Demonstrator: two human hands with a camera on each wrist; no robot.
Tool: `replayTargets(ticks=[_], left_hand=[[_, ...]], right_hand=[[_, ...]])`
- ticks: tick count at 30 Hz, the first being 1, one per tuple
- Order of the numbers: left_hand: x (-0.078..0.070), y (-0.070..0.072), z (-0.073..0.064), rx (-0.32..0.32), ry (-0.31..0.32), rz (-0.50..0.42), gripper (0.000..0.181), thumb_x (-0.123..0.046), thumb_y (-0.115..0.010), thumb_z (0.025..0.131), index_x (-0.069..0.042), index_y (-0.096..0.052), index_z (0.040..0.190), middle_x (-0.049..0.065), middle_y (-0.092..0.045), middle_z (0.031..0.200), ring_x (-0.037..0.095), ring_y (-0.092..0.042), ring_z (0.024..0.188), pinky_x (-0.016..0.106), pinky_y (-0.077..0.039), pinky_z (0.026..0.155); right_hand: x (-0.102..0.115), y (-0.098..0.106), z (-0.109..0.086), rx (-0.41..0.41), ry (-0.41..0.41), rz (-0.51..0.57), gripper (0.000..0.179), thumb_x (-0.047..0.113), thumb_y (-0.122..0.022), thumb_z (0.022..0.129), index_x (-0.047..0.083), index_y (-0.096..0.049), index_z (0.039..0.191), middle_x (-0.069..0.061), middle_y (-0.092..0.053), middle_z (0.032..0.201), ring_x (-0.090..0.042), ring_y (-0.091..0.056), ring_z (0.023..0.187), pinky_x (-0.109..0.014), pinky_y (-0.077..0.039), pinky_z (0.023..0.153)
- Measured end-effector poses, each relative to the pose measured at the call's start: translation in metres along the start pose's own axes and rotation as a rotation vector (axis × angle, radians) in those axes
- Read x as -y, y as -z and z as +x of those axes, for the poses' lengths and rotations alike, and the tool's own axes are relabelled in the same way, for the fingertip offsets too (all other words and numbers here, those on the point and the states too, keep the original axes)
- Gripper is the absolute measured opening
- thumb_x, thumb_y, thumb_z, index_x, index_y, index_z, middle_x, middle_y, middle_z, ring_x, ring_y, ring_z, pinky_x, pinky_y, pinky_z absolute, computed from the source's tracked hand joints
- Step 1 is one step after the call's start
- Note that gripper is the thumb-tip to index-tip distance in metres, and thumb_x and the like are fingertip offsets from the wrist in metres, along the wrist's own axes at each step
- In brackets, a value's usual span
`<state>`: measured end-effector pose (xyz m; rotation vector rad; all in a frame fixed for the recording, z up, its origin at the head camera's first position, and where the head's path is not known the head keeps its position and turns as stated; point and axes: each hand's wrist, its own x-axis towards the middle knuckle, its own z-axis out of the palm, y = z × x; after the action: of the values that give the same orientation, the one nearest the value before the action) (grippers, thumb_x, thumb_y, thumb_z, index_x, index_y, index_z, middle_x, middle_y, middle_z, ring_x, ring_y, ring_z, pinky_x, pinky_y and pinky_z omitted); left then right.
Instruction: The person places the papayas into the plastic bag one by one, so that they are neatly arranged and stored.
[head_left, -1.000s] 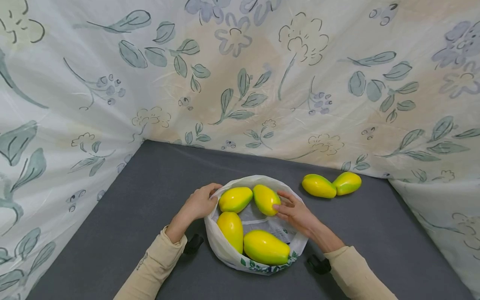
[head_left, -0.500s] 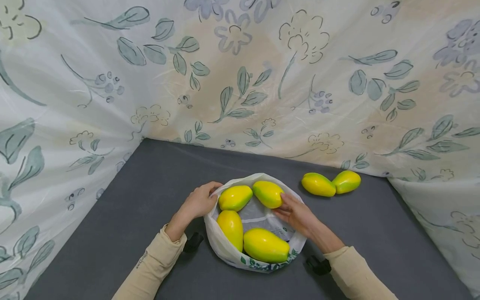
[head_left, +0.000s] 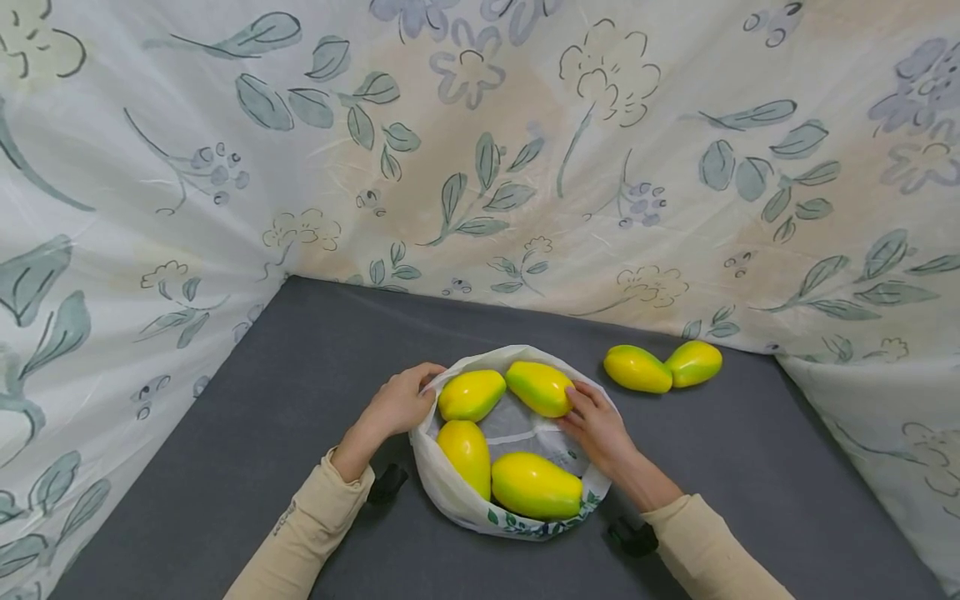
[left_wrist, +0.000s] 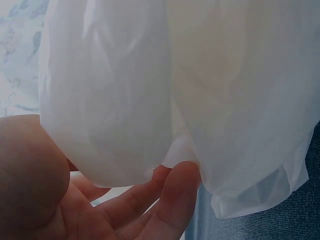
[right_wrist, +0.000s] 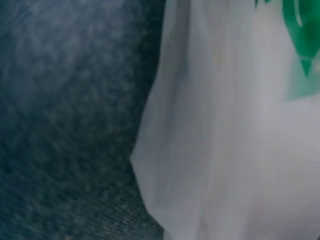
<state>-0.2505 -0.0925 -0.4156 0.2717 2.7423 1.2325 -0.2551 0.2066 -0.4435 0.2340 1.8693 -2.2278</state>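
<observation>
An open white plastic bag (head_left: 457, 510) with a green leaf print holds several yellow-green papayas. My left hand (head_left: 399, 404) grips its left rim, thumb and fingers pinching the thin plastic in the left wrist view. At the right side my right hand (head_left: 600, 429) reaches over the rim and holds the right end of the upper right papaya (head_left: 538, 387). Beside that fruit lies the upper left papaya (head_left: 471, 395). Nearer the front are an upright-lying papaya (head_left: 464, 458) on the left and a larger-looking papaya (head_left: 536, 486). The right wrist view shows only the bag's side and dark cloth.
Two more papayas, one on the left (head_left: 637, 368) and one on the right (head_left: 694, 363), touch each other behind the bag to the right. Dark grey cloth (head_left: 247, 467) covers the surface. Floral sheets (head_left: 480, 167) rise at the back and both sides.
The upper right papaya has turned in the right hand, its near end swinging to the right. The bag and its papayas have shifted slightly right. The left hand stays at the rim.
</observation>
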Motion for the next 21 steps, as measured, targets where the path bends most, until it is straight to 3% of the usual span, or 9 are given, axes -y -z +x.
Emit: replayTargets(ticks=[5, 10, 21], left_hand=[[-0.0003, -0.0004, -0.0001, -0.002, -0.003, -0.003, 0.040, -0.006, -0.050, 0.095, -0.007, -0.052, 0.135, 0.013, -0.061, 0.116, 0.020, -0.056, 0.074, 0.032, -0.040, 0.055], [-0.0006, -0.0010, -0.0006, -0.006, -0.006, -0.010, 0.040, -0.006, -0.050, 0.095, -0.007, -0.053, 0.135, 0.013, -0.061, 0.116, 0.019, -0.053, 0.067, 0.031, -0.038, 0.052], [-0.0003, -0.0014, 0.0000, -0.006, 0.002, 0.001, 0.040, -0.007, -0.050, 0.095, -0.008, -0.053, 0.135, 0.013, -0.061, 0.117, 0.020, -0.055, 0.071, 0.032, -0.039, 0.054]], right_hand=[[-0.0051, -0.0018, 0.0016, -0.072, 0.087, -0.105, 0.052, 0.018, -0.050, 0.100, 0.000, -0.030, 0.144, -0.019, -0.035, 0.136, -0.019, -0.051, 0.109, -0.030, -0.042, 0.094], [-0.0075, -0.0032, 0.0023, -0.132, 0.113, -0.164, 0.046, 0.017, -0.048, 0.101, 0.001, -0.036, 0.142, -0.020, -0.038, 0.135, -0.022, -0.051, 0.109, -0.030, -0.045, 0.092], [-0.0042, -0.0039, -0.0001, -0.049, 0.079, -0.133, 0.049, 0.016, -0.040, 0.104, 0.000, -0.025, 0.148, -0.019, -0.032, 0.145, -0.032, -0.040, 0.126, -0.040, -0.034, 0.102]])
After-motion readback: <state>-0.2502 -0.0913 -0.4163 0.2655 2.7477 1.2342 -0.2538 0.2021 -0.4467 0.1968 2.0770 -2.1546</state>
